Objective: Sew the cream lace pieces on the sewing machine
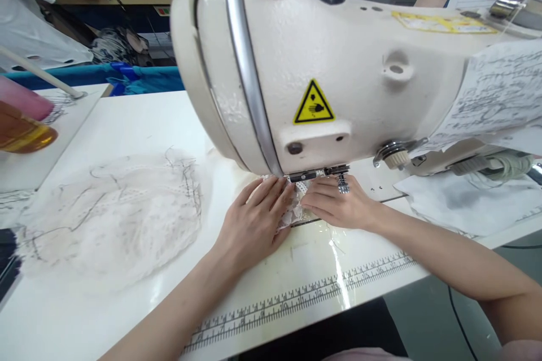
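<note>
A cream sewing machine (339, 62) fills the upper middle of the view. Under its head lies a small piece of white lace (294, 211). My left hand (256, 220) rests flat on the lace's left side, fingers stretched toward the presser foot (315, 174). My right hand (336, 203), a ring on one finger, lies on the lace's right side with fingers pressed together and pointing left. The needle area is mostly hidden by the machine head.
A heap of sheer lace pieces (114, 214) lies on the white table (139, 124) at left. A ruler strip (305, 293) runs along the front edge. White fabric (461, 200) sits at right; an amber bottle (23, 132) at far left. Another person's white sleeve (25, 5) shows behind.
</note>
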`<state>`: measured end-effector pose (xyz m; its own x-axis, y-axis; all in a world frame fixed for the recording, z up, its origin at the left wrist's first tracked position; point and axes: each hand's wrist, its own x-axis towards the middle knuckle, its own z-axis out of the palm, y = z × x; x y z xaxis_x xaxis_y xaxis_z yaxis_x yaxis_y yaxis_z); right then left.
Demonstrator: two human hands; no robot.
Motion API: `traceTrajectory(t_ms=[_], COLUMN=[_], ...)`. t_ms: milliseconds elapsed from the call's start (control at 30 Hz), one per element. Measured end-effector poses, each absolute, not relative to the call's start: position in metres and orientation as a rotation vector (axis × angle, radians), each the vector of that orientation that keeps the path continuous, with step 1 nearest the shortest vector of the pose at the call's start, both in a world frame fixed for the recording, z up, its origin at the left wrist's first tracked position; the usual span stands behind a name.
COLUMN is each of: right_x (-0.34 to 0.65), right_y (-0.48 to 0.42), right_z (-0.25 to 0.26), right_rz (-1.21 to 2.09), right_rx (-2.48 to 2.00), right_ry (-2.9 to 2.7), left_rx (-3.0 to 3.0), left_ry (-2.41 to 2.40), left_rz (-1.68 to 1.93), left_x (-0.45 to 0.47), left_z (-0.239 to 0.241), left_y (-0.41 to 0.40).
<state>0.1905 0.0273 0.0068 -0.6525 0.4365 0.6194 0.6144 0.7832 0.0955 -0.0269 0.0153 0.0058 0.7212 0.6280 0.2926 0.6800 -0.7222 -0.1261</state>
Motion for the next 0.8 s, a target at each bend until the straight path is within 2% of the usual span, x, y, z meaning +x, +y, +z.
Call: traceTrajectory(t_ms=[233,500,633,800], right_x=[0.195,0.194,0.189,0.183], right_y=[0.030,0.028,0.028,0.028], right_z=[0.001,0.005,0.004,-0.005], right_rz=[-0.391,-0.384,-0.194,-0.033], right_rx=[-0.907,-0.835,-0.696,-0.761], right_ry=[-2.443,-2.430,-2.487,-2.487], left_rx=[-2.707,-2.728,-2.721,-2.716], left_ry=[-1.050,-0.743,-0.806,-0.864], left_rz=[-0.365,-0.562,-0.580,-0.593], left_x=[-0.027,-0.027,-0.029,-0.030], left_z=[0.006,0.008,0.008,0.006], left_y=[0.015,0.012,0.014,0.017])
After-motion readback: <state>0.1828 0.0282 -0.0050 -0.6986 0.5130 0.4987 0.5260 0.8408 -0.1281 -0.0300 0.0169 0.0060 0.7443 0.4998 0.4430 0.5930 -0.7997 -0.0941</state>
